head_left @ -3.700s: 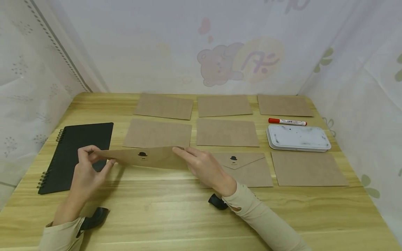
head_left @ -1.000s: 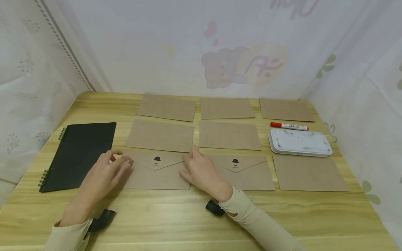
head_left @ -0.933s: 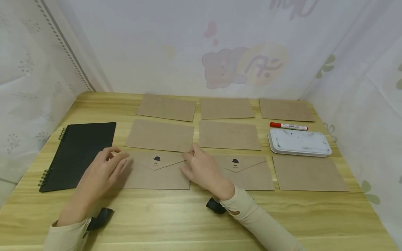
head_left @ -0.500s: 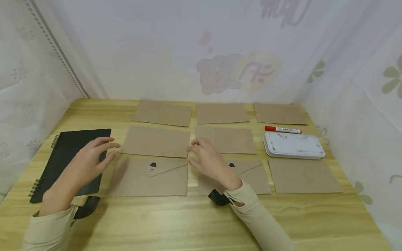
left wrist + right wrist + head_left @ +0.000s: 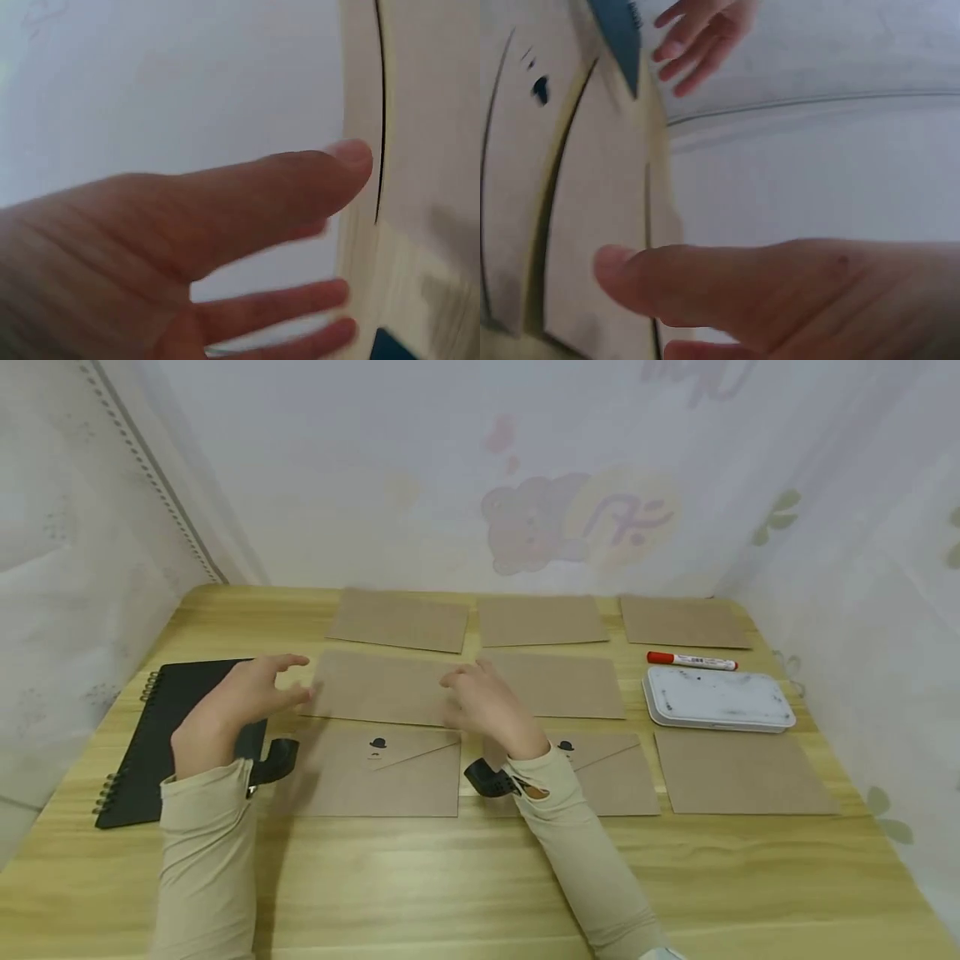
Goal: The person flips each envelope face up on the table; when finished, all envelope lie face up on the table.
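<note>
My left hand (image 5: pixel 238 697) is raised over the right side of a black spiral notebook (image 5: pixel 187 710), thumb and fingers spread with nothing between them. Its fingertips overlap the left end of a plain brown envelope (image 5: pixel 382 689) in the middle row. My right hand (image 5: pixel 491 706) hovers near that envelope's right end, fingers loosely bent, partly covering another plain envelope (image 5: pixel 570 685). In the front row lies an envelope (image 5: pixel 375 793) with its flap up and a bowler-hat print; beside it is a matching envelope (image 5: pixel 618 785), partly behind my right wrist. Both wrist views show bare fingers.
Three envelopes line the back edge, including the back left envelope (image 5: pixel 397 620). At right are a red-capped marker (image 5: pixel 692 661), a smudged white tin case (image 5: pixel 718 697) and a plain envelope (image 5: pixel 742 772). White curtains (image 5: pixel 420 468) enclose the table's back and sides.
Earlier both hands held a hat-printed envelope by its ends. It now lies flat at the front left, flap up. Both hands have let go and moved up and away toward the middle row.
</note>
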Tool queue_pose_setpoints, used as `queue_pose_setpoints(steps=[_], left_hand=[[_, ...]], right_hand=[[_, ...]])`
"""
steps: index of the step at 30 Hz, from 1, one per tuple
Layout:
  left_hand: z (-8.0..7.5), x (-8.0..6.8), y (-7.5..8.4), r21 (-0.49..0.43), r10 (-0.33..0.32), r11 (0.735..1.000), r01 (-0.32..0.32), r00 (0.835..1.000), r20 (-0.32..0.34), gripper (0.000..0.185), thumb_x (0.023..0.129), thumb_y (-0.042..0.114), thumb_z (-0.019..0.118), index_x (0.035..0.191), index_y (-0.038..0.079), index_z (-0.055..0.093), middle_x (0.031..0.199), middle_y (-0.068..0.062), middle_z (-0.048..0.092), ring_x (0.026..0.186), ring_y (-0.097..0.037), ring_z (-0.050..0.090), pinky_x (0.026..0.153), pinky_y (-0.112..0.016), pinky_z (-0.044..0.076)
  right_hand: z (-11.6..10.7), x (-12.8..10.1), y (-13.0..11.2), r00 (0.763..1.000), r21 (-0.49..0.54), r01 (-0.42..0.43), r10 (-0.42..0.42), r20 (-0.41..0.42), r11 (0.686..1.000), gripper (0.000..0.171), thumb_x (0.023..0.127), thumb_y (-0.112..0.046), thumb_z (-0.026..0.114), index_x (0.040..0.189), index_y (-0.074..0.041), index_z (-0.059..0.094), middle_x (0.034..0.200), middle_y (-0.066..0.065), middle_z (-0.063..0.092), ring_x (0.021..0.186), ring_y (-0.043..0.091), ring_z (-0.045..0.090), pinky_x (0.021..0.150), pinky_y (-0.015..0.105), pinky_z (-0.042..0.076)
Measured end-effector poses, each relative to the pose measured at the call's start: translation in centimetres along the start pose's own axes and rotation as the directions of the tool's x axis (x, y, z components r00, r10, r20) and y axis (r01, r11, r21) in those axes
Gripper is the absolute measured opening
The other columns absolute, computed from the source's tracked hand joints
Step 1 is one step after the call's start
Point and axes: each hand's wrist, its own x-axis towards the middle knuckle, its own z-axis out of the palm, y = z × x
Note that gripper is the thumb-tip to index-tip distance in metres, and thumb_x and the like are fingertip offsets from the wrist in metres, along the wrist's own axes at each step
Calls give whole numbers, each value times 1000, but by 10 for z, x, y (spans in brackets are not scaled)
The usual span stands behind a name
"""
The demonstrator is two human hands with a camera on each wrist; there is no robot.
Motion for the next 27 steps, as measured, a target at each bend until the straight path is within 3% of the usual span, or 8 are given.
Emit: queue_pose_setpoints(steps=[4, 9, 14, 17, 20, 24, 27], left_hand=[[0, 14, 4, -25, 10, 1000, -9, 1000, 29, 66, 86, 16, 65, 139, -7, 33, 136, -38, 30, 120, -54, 32, 92, -62, 31], [6, 20, 6, 19, 16, 1000, -17, 997, 75, 79, 75, 6, 74, 140, -5, 32, 142, -36, 20, 126, -54, 22, 96, -61, 27], [18, 24, 8, -31, -17, 999, 21, 993, 113, 80, 73, 14, 78, 140, -1, 36, 145, -32, 20, 129, -50, 20, 98, -62, 25], [25, 29, 9, -28, -22, 999, 24, 995, 97, 77, 74, 20, 79, 137, -3, 39, 142, -33, 26, 128, -49, 23, 99, -60, 24], [29, 33, 11, -11, -15, 1000, 16, 997, 73, 75, 75, 22, 78, 134, -7, 42, 138, -34, 32, 127, -50, 26, 100, -59, 25], [32, 35, 11, -2, -10, 1000, 10, 997, 71, 73, 76, 21, 77, 133, -7, 43, 137, -33, 34, 126, -50, 28, 99, -59, 26], [31, 35, 11, -2, -13, 1000, 13, 997, 79, 71, 76, 19, 77, 133, -6, 44, 137, -33, 35, 126, -49, 29, 99, -59, 26]], right_hand=[[8, 8, 11, 997, -39, 23, -20, 78, 999, 44, 80, -23, 74, 117, -3, 61, 122, 6, 59, 118, 20, 49, 110, 40, -1], [14, 13, 15, 988, -37, 27, -21, 152, 999, 57, 79, -24, 75, 128, -4, 54, 134, 7, 49, 127, 18, 40, 110, 37, -4], [16, 15, 15, 991, -37, 2, 3, 133, 999, 56, 79, -18, 73, 130, -7, 53, 133, 6, 48, 126, 25, 37, 111, 38, 7], [17, 16, 16, 994, -43, -19, 23, 108, 999, 55, 78, -18, 73, 129, -11, 56, 131, 4, 49, 122, 29, 37, 105, 43, 23], [17, 16, 17, 994, -23, -40, 42, 97, 999, 52, 78, -23, 75, 126, -14, 59, 129, 1, 52, 117, 29, 39, 96, 44, 31], [17, 14, 20, 997, 17, -22, 21, 78, 1000, 42, 79, -24, 72, 120, -15, 64, 122, -4, 59, 111, 24, 46, 94, 41, 32], [16, 13, 22, 997, 62, -17, 13, 70, 998, 33, 85, -21, 64, 118, -17, 65, 121, -6, 60, 118, 25, 44, 98, 41, 29]])
